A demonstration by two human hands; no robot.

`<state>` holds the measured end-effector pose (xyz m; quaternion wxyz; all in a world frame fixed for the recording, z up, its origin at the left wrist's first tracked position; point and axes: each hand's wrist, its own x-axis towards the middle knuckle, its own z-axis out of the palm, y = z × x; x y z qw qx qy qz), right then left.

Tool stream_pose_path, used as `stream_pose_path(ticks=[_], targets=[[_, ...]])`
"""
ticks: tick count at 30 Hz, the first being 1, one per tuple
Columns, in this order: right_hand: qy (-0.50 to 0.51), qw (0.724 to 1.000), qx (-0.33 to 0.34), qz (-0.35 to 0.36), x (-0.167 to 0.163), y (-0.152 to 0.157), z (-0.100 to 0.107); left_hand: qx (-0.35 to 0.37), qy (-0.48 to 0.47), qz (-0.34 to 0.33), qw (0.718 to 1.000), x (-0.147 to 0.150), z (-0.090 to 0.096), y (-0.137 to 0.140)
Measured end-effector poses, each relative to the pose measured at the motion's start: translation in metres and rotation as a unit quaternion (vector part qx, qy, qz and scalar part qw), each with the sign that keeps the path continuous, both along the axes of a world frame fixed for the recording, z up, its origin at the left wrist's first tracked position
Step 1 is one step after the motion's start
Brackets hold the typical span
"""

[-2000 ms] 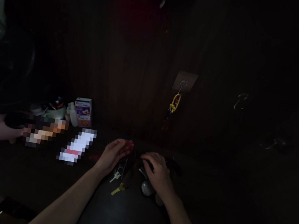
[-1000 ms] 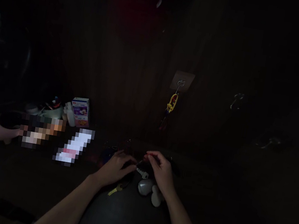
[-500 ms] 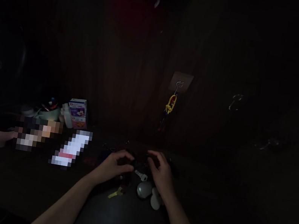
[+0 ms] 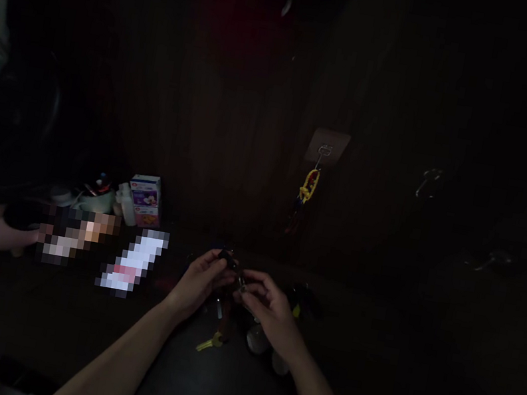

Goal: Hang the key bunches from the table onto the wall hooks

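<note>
My left hand (image 4: 198, 284) is closed on a small dark object (image 4: 229, 260), whose kind the dim light hides. Metal links of a key ring (image 4: 242, 281) run from it to my right hand (image 4: 270, 306), which pinches them between thumb and fingers. Below the hands a gold key (image 4: 209, 342) lies on the dark tabletop, with a slim silvery piece (image 4: 218, 309) just above it. Under my right hand are a rounded grey fob (image 4: 257, 339) and a second pale rounded piece (image 4: 280, 363), both partly covered. More dark items behind the hands are hard to make out.
A phone-like bright blurred rectangle (image 4: 135, 264) lies left of the hands. Behind it stand a small box (image 4: 145, 201), white bottles (image 4: 125, 203) and a cup of pens (image 4: 97, 202). Yellow cord (image 4: 308, 186) hangs from a wall hook (image 4: 324, 150); further hooks are at right.
Both hands have come closer together and closed, lifting the small dark object with its metal links between them. The whole view has shifted slightly to the right.
</note>
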<state>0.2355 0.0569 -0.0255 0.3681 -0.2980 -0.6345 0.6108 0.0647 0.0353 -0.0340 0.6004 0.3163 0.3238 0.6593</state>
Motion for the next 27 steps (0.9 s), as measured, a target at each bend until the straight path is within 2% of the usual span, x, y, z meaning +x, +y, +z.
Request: stream_pose_path(ticks=[3, 6, 10, 20, 24, 27], targets=[[0.003, 0.999, 0.016, -0.039, -0.001, 0.0019, -0.0044, -0.009, -0.007, 0.001, 1.0, -0.0012, -0.0018, 0.0016], [-0.021, 0.995, 0.062, -0.076, -0.002, 0.0027, -0.007, -0.012, -0.006, -0.001, 1.0, -0.0017, -0.0032, 0.0026], [-0.03, 0.991, 0.087, -0.098, -0.0023, 0.0038, -0.0094, -0.008, -0.01, 0.005, 1.0, -0.0028, -0.0051, 0.0035], [-0.011, 0.994, 0.056, -0.096, 0.0, 0.0016, -0.0025, -0.023, -0.021, 0.027, 0.999, -0.0029, -0.006, 0.0038], [0.015, 0.994, 0.008, -0.111, 0.0012, 0.0051, -0.0069, -0.011, -0.011, 0.033, 0.999, -0.0024, -0.0064, 0.0042], [0.021, 0.992, 0.009, -0.127, 0.0031, 0.0089, -0.0111, 0.006, 0.016, 0.035, 0.999, -0.0024, -0.0069, 0.0045]])
